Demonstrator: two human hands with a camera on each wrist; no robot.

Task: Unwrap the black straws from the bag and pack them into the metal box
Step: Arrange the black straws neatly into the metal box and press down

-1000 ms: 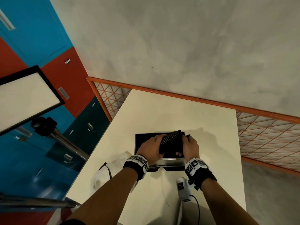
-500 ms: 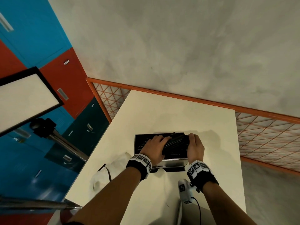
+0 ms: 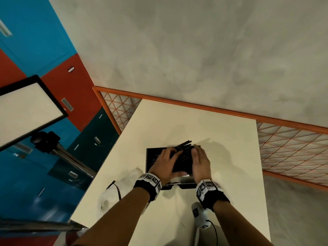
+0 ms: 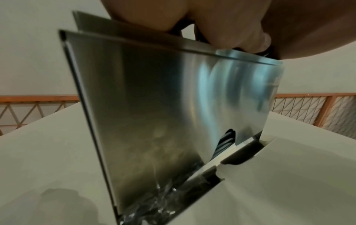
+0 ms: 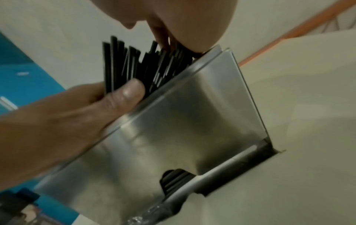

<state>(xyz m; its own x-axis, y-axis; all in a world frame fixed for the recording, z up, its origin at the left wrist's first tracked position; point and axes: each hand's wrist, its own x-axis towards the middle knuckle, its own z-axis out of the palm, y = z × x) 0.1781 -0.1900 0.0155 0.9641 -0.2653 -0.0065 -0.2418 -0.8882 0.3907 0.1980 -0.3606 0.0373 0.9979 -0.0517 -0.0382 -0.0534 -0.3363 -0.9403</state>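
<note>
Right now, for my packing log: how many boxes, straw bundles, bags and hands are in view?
metal box: 1
black straws, one bundle: 1
plastic bag: 1
left hand, right hand: 2
Total: 5

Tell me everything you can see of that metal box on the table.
The metal box is a shiny, brushed-steel-looking rectangular container, open on top, standing upright on the cream table. A rounded notch low in its near wall shows black straws inside; more fan out above its rim. The left hand holds them over the opening; the right hand presses flat beside them.
</note>
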